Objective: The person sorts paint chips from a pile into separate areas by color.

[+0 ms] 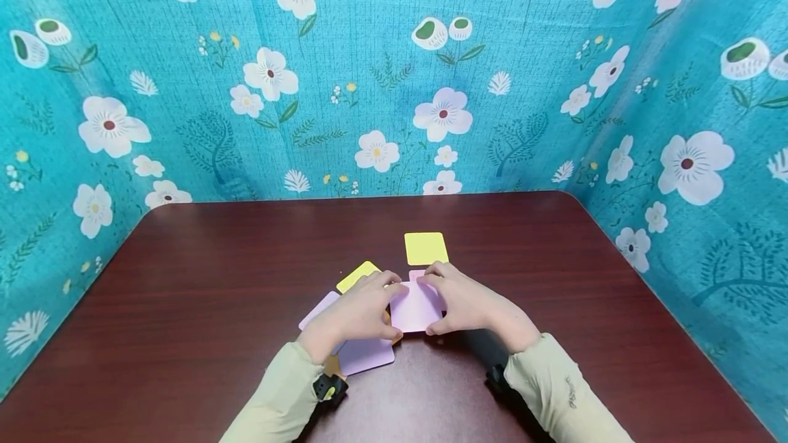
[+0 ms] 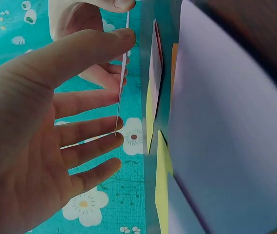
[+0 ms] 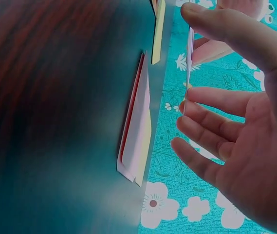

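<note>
A square lilac card (image 1: 416, 307) is held up off the table by both hands. My left hand (image 1: 363, 306) pinches its left side between thumb and fingertips, while my right hand (image 1: 464, 299) grips the right side the same way. Seen edge-on, the card (image 2: 122, 80) is a thin strip in the left wrist view, the left thumb at its near edge. In the right wrist view the card (image 3: 190, 58) also appears as a thin line between the right thumb and fingers. Beyond it lies a pink card (image 1: 416, 274), mostly hidden.
A yellow card (image 1: 426, 249) lies flat farther back on the dark table (image 1: 246, 238). Around the left forearm are another yellow card (image 1: 357, 276), lilac cards (image 1: 366, 355) and an orange card (image 1: 332, 366), partly overlapping. A floral blue curtain (image 1: 345, 115) surrounds the table.
</note>
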Action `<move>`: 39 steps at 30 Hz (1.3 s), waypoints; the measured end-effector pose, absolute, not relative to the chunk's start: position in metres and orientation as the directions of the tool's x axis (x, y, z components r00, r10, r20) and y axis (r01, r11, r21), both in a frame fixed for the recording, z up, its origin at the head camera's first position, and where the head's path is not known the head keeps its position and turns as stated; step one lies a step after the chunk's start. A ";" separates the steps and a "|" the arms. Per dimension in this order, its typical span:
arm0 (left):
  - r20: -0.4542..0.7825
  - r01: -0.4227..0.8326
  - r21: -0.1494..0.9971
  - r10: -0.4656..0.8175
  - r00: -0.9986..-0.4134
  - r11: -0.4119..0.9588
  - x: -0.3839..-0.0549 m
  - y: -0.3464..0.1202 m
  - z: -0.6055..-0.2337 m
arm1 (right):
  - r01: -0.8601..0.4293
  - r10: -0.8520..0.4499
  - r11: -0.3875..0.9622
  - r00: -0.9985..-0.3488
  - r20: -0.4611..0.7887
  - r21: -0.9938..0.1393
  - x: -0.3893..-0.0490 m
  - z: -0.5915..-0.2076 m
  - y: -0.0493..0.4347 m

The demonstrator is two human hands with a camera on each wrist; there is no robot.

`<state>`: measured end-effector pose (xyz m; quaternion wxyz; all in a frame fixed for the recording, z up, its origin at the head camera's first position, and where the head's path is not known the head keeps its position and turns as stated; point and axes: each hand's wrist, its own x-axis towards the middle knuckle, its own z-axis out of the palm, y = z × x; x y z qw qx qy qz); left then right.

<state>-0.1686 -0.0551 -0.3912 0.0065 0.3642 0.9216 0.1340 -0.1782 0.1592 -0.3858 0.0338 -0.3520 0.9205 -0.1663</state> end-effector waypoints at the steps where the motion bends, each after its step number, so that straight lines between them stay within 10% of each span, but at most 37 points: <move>1: 0.083 0.673 0.249 0.677 -0.731 0.697 -0.168 -0.054 -0.391 | -0.634 -0.657 0.700 -0.752 0.053 -0.328 -0.177 -0.386 0.160; 39: 0.023 0.767 0.150 0.773 -0.634 0.625 -0.145 -0.026 -0.394 | -0.616 -0.652 0.725 -0.758 -0.016 -0.308 -0.145 -0.393 0.187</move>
